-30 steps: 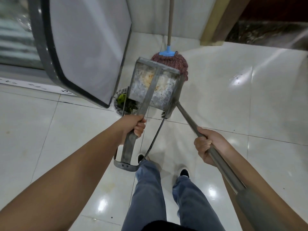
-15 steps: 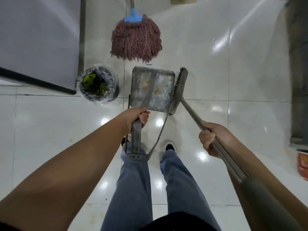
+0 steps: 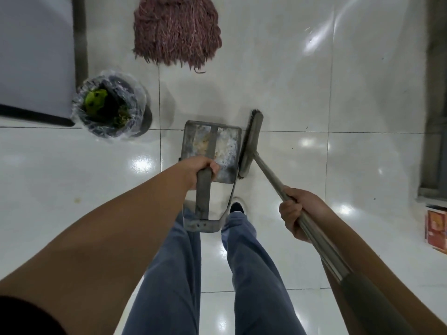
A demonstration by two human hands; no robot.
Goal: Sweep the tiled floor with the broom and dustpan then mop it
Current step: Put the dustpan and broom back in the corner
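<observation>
Since half a second ago my view has tipped further down and the mop head [image 3: 177, 32] has slid toward the top edge, while the dustpan [image 3: 210, 151] and broom [image 3: 250, 143] now sit lower and nearer my feet, still side by side. My left hand [image 3: 197, 172] is wrapped round the dustpan's flat metal handle, and my right hand [image 3: 296, 211] is clamped on the broom's metal shaft, the two hands well apart. Pale debris lies in the pan, so I judge the sweeping is nearly done and the lined bin [image 3: 110, 105] to the left is where it should go. My worry is tilt: if I swing the pan across too fast or let its mouth dip, the debris spills back onto the tiled floor [image 3: 338, 105]. The broom head rides just beside the pan's edge and could knock it
</observation>
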